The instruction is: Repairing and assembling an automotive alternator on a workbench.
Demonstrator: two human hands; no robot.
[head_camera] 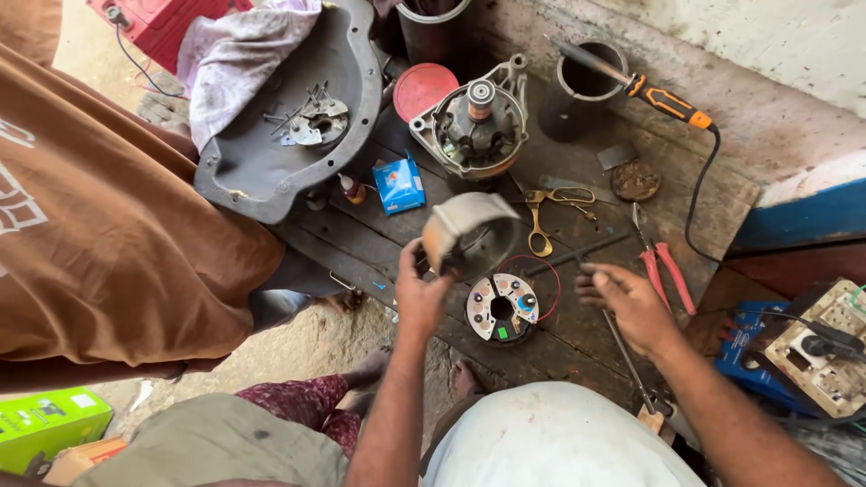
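Worn dark planks [577,338] make up the bench, above which the left hand [419,293] grips a round metal housing [471,233] lifted clear of the boards, while the right hand [627,302] hovers empty, fingers loosely curled, beside a round rectifier plate [502,307].

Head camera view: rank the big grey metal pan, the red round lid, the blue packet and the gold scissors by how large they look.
1. Grey metal pan, by far the largest.
2. Gold scissors and red round lid: similar extent, though the lid is partly hidden, so no ranking between them.
3. Blue packet, smallest.
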